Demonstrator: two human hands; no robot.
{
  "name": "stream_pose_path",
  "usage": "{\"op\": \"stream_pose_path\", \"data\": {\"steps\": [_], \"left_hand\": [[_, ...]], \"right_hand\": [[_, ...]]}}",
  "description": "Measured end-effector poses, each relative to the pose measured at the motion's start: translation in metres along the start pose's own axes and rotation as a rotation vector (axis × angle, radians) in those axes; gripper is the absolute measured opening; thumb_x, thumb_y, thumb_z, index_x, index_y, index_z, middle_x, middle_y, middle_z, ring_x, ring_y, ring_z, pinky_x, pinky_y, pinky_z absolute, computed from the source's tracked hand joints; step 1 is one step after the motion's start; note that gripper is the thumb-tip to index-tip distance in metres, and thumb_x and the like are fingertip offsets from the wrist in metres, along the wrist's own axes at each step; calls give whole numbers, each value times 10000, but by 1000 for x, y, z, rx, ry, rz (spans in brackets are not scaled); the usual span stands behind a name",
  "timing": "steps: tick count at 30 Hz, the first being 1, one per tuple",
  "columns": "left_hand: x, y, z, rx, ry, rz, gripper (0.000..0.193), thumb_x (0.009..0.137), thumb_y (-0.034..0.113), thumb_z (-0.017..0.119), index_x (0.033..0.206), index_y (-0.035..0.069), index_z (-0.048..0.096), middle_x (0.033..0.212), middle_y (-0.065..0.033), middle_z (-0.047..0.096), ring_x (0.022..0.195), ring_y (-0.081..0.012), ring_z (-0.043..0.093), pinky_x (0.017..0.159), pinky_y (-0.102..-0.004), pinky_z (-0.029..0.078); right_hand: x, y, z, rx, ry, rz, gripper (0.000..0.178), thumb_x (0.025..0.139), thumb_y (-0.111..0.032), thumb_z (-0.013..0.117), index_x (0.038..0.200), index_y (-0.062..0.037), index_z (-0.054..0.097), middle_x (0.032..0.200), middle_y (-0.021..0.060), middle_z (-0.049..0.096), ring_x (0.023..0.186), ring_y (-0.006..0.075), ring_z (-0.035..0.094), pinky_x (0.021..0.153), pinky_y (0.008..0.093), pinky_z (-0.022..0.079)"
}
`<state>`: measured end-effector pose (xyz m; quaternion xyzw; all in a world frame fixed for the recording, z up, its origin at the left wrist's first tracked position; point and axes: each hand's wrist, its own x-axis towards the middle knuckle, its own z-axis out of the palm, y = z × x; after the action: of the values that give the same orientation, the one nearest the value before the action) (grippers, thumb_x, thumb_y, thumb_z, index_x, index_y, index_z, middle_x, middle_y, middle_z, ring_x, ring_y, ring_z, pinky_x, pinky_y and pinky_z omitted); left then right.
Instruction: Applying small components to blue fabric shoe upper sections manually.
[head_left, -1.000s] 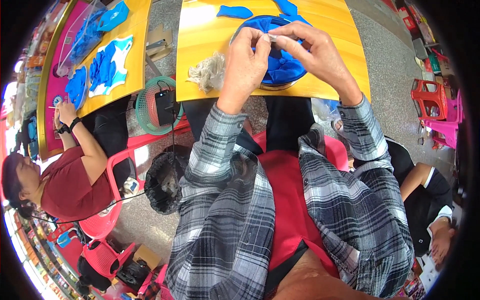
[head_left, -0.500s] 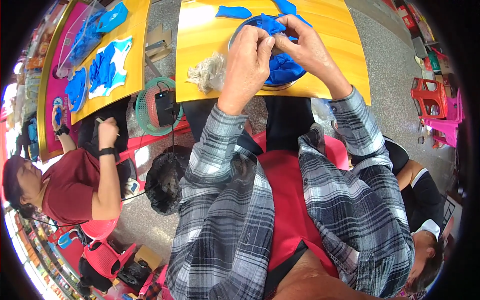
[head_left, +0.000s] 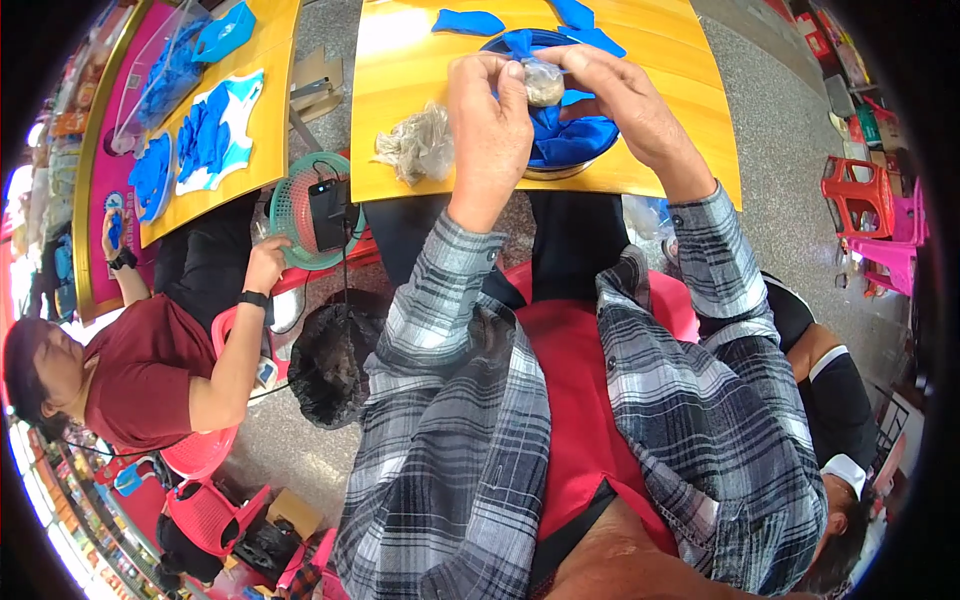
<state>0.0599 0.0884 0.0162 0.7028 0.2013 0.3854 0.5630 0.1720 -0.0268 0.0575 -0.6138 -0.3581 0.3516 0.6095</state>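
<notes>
My left hand (head_left: 490,130) and my right hand (head_left: 630,110) are raised over the near part of a yellow table. Between their fingertips they pinch a small clear plastic bag (head_left: 543,84) with a pale brownish lump showing through it. My right fingers stretch over the top of the bag. Directly below, a round dark-rimmed container (head_left: 570,173) is filled with blue fabric pieces (head_left: 572,142). Another bit of blue cloth (head_left: 519,43) shows just behind the bag; whether my fingers touch it I cannot tell. A heap of crumpled clear plastic (head_left: 418,145) lies left of my left hand.
Flat blue pieces (head_left: 468,21) lie at the table's far side. To the left stand a green basket (head_left: 300,225) and a black-lined bin (head_left: 335,365). A co-worker in a dark red shirt (head_left: 150,390) sits there at another yellow table (head_left: 268,110). Red stools (head_left: 856,205) stand right.
My hands have spread slightly apart, and the bagged lump now shows between them. The blue piece at my fingertips sits lower. The co-worker's hand has moved across to the green basket.
</notes>
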Motion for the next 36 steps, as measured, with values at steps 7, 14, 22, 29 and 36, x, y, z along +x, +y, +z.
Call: {"op": "stream_pose_path", "data": {"steps": [7,14,22,29,36], "left_hand": [[-4,11,9,239,2,267,122,910,74,551,915,-19,472,921,-176,452,857,-333,482,779,-408,416],[-3,6,6,151,-78,218,143,916,97,567,908,-23,488,936,-168,483,883,-305,506,791,-380,430],[7,0,-1,-429,-201,-232,195,876,108,658,949,-41,554,915,-77,606,801,-92,583,703,-231,493],[14,2,3,-262,-108,-176,179,833,19,611,969,-36,508,876,-88,613,770,-101,597,658,-241,498],[15,7,12,-219,150,70,251,861,-6,571,1059,-19,417,860,-91,594,720,-107,585,613,-225,483]], "right_hand": [[8,19,-1,-103,89,-61,315,898,-270,645,1116,-42,633,1059,54,661,947,153,644,793,297,540],[7,10,9,-767,303,-344,240,883,-143,660,1097,-36,639,934,79,676,806,147,649,695,255,519],[10,10,-1,-906,224,-695,184,858,-128,642,1022,-46,649,873,112,653,771,285,648,660,351,514],[12,9,9,-959,188,-796,189,862,-96,622,1041,-43,652,913,117,630,840,297,622,711,358,504],[8,15,27,-519,304,-468,293,898,-192,625,1147,-38,616,968,135,646,852,227,651,697,318,512]]}}
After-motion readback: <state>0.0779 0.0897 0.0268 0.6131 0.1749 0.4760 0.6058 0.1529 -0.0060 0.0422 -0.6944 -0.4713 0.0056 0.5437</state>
